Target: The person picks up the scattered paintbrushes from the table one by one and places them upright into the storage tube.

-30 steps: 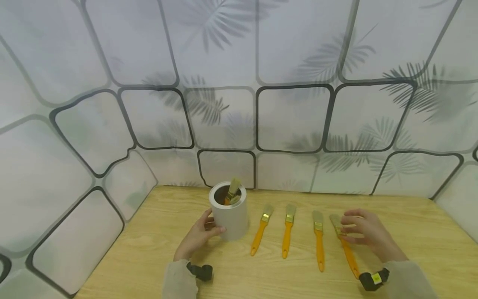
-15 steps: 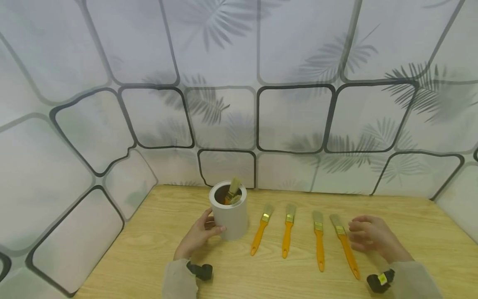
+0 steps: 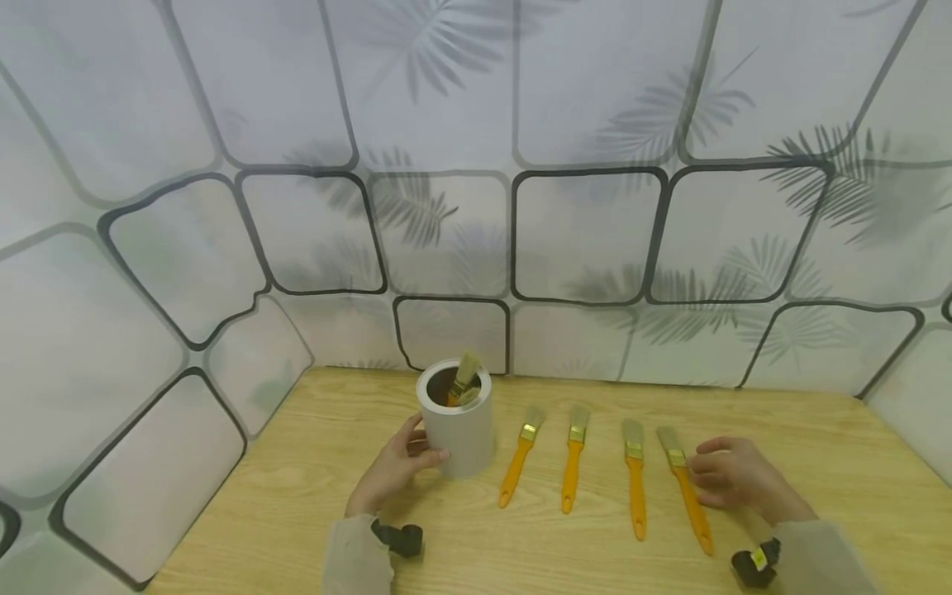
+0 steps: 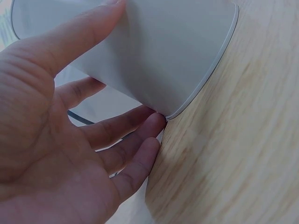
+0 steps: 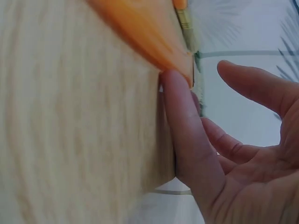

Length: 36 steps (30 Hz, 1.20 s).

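Observation:
A light grey cylindrical container [image 3: 463, 442] stands upright on the table, with a paintbrush [image 3: 465, 376] poking out of its mouth, bristles up. My left hand [image 3: 394, 469] holds its left side: the thumb lies on the front, and the left wrist view shows fingertips at the far side near the base. Toward the right, my right hand [image 3: 735, 478] is beside the rightmost orange-handled paintbrush [image 3: 692, 504]. In the right wrist view one fingertip touches that brush's orange handle [image 5: 149, 35], while the thumb stands apart from it.
Three more orange-handled paintbrushes [image 3: 571, 471] lie spaced out between the container and the rightmost brush, bristles pointing away from me. The wooden table [image 3: 446, 549] meets a patterned wall covering [image 3: 580, 240] at the back and left.
My right hand has moved from above the rightmost paintbrush to its right side. That brush's handle end has shifted slightly left. The left hand and container have stayed still.

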Motion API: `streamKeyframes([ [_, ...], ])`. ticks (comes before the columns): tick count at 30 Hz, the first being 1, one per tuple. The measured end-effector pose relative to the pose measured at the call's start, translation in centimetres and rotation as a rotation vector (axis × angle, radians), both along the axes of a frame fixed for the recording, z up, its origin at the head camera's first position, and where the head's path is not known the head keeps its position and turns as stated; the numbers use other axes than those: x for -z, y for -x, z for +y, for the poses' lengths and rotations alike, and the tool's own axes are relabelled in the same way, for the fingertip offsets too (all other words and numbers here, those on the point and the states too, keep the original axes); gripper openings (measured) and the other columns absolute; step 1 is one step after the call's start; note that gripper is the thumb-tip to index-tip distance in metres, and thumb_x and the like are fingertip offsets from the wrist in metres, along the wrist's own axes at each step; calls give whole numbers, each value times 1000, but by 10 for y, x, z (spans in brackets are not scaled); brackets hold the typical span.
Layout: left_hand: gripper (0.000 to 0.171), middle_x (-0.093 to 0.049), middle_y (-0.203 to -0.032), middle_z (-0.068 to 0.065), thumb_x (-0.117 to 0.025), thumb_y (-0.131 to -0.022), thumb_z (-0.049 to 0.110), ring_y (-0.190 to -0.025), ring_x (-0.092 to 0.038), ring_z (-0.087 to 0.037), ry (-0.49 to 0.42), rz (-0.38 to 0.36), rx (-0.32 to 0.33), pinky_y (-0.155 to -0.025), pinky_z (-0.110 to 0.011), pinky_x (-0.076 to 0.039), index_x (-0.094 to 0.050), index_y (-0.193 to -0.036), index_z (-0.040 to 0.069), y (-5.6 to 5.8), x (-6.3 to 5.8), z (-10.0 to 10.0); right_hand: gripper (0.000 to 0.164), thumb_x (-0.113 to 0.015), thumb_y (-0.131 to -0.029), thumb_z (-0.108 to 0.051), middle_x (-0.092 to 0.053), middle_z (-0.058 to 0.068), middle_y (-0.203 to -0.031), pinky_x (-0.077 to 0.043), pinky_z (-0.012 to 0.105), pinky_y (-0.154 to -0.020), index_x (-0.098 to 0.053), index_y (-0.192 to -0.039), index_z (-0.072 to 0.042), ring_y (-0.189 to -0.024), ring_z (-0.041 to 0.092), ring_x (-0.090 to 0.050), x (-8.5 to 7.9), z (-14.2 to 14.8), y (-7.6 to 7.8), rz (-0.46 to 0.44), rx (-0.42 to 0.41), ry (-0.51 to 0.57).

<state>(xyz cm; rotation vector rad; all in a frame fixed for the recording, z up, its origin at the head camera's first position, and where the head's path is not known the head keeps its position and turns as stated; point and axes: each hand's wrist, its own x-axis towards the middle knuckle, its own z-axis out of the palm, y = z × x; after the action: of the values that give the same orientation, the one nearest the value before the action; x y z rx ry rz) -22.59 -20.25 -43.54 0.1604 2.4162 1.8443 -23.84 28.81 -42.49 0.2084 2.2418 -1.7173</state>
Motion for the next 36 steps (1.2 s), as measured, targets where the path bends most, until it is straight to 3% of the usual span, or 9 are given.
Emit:
streamKeyframes([
  [6, 84, -50, -142, -30, -78, -91, 17, -129, -50, -48, 17, 9, -12, -103, -62, -43, -29, -158, 2, -1, -3, -3, 46, -69, -90, -4, -61, 13, -91, -60, 32, -64, -43, -118, 22, -74, 17, -62, 5, -11, 2, 47, -27, -140],
  [12, 85, -50, -143, -28, -79, -91, 17, -129, -50, -47, 6, -2, -14, -103, -64, -42, -29, -158, 2, -3, -1, -4, 54, -74, -84, -4, -59, 21, -94, -59, 32, -64, -43, -118, 25, -71, 18, -61, 5, -25, -3, 87, -68, -289],
  [19, 84, -51, -142, -28, -79, -91, 16, -128, -51, -47, 7, -2, -19, -103, -64, -42, -30, -158, 2, -3, 0, -4, 53, -73, -81, 1, -57, 23, -97, -59, 32, -64, -43, -117, 24, -74, 19, -59, 2, -29, -5, 73, -54, -281],
  [27, 83, -51, -142, -28, -78, -91, 16, -128, -51, -46, 1, -2, 0, -104, -64, -41, -30, -158, 2, -2, 1, -3, 47, -74, -77, 1, -56, 16, -87, -57, 31, -59, -45, -110, 20, -68, 19, -57, 2, -26, -4, 117, -40, -337],
  [36, 85, -52, -141, -27, -78, -91, 17, -128, -52, -46, 5, 5, 0, -103, -67, -39, -29, -158, 3, 0, 1, -1, 61, -71, -83, 1, -65, 14, -90, -58, 32, -61, -35, -127, 23, -73, 19, -62, 1, -16, -3, 96, -18, -246],
])
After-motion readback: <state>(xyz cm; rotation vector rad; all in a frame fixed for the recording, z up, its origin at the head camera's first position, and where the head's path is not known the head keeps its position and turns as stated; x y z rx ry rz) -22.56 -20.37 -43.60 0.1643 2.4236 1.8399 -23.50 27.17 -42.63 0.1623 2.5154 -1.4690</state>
